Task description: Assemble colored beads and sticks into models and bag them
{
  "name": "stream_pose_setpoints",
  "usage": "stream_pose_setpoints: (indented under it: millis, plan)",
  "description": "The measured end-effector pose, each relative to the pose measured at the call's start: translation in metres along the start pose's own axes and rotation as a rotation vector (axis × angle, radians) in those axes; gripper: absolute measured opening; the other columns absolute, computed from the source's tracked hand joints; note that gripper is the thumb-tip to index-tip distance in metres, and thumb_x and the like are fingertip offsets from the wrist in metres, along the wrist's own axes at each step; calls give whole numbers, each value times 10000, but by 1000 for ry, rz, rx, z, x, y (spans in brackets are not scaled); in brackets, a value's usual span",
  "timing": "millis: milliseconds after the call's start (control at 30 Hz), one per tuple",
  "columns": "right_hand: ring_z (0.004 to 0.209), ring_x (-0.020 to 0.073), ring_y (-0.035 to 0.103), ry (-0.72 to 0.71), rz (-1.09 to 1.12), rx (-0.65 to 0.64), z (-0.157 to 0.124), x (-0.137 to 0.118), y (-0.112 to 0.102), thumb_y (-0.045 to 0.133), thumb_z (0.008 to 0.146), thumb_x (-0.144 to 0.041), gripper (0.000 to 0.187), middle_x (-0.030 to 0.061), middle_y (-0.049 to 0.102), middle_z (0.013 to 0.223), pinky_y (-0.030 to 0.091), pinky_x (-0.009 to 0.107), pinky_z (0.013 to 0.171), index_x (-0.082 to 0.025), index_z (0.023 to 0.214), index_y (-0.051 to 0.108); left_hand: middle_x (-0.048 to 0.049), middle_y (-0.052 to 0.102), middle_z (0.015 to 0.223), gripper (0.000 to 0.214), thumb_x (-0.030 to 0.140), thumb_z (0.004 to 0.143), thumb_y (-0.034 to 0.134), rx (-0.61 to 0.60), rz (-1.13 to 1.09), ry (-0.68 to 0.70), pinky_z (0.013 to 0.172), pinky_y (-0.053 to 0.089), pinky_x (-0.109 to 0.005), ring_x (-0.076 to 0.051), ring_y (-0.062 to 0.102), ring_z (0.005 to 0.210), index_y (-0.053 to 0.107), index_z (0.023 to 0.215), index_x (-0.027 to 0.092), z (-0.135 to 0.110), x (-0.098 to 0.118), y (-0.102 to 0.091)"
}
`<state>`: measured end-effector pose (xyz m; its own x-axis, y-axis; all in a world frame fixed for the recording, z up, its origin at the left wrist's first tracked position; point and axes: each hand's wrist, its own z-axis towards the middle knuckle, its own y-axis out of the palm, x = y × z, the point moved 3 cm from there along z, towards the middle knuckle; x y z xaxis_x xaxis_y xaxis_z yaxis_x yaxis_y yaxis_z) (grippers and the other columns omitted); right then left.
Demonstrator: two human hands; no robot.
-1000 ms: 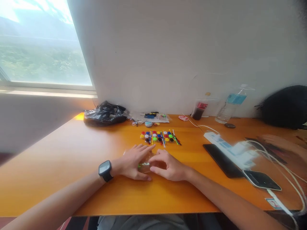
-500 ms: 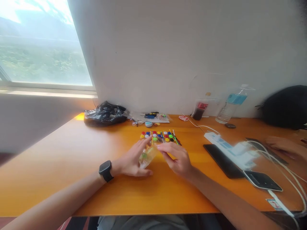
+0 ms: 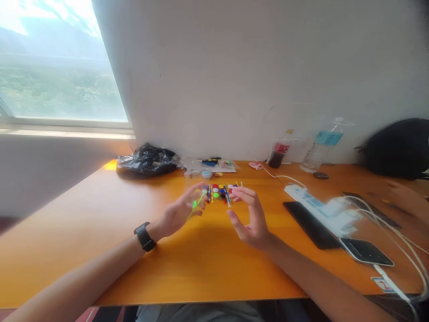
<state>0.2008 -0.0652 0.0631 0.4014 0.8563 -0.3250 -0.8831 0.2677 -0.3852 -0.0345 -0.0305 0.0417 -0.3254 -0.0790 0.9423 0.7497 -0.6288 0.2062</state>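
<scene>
A thin bright green plastic stick (image 3: 200, 198) with a small green lump on it lies slantwise across the fingers of my left hand (image 3: 176, 214), which wears a dark watch. Those fingers are bent around it and slightly blurred. My right hand (image 3: 251, 219) is empty, its thumb and fingers curved and apart, just in front of the small parts. On the table ahead sit round coloured plastic pieces (image 3: 216, 195) in red, white, green, blue and black. Coloured sticks lie among them, including a blue one (image 3: 227, 195) and a yellow one (image 3: 212, 194).
A black plastic bag (image 3: 144, 161) rests by the wall. Small packets (image 3: 208, 163) lie behind the pieces. At right are a dark drink bottle (image 3: 278, 154), a water bottle (image 3: 313, 154), a power strip (image 3: 301, 193), cables, two phones (image 3: 367, 251) and another person's hand (image 3: 398, 194).
The clear bag with green and yellow pieces between my hands no longer shows there. A green stick now appears at my left hand. My right fingers have spread from a pinch.
</scene>
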Motion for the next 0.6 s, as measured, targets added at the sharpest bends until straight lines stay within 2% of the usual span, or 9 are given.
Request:
stream_pose_setpoints:
  millis: [100,167,233,300,400,500,600]
  plan:
    - [1050,269,634,61,21,-66,-1,8,4,627,956,-201,526,127,574,1321,576,473,895,-302,1455,492,-115,563,1448,699,425,896,501,82,-210,-84,1016,477,-502,-320,585,1232,408,1577,292,2,7,-14]
    - [998,252,623,93,27,-115,-2,11,8,620,970,-222,477,116,587,1275,565,469,905,-298,1427,509,-115,576,1423,688,428,915,488,137,-169,-97,1002,483,-486,-315,596,1220,382,1582,296,5,11,-28]
    - [1015,251,615,112,34,-187,-3,14,12,612,983,-229,429,104,605,1241,547,468,946,-294,1398,528,-112,562,1446,694,414,906,539,198,35,-88,1009,480,-481,-323,588,1237,374,1572,310,7,15,-48]
    - [1070,254,611,126,47,-283,-4,16,17,609,990,-224,392,99,620,1233,534,454,975,-283,1372,544,-103,509,1521,766,365,858,655,266,399,-51,1038,468,-475,-335,547,1295,365,1566,341,9,18,-71]
    - [1129,258,606,135,69,-424,-7,18,24,611,991,-213,330,98,643,1221,517,442,1003,-257,1316,569,-129,401,1634,904,372,806,735,195,955,-50,1072,455,-514,-390,470,1386,317,1606,311,7,18,-101]
    - [1125,258,612,142,67,-525,-12,22,30,625,981,-209,287,99,659,1203,507,450,1022,-237,1265,593,-170,424,1624,919,459,824,706,175,1262,-106,1040,481,-529,-419,500,1372,299,1625,266,3,16,-126]
    - [1137,259,616,162,56,-589,-17,25,34,645,972,-219,277,107,661,1211,501,456,1050,-221,1247,609,-178,536,1534,985,568,804,713,199,1457,-106,1045,467,-542,-425,563,1304,291,1640,262,0,15,-140]
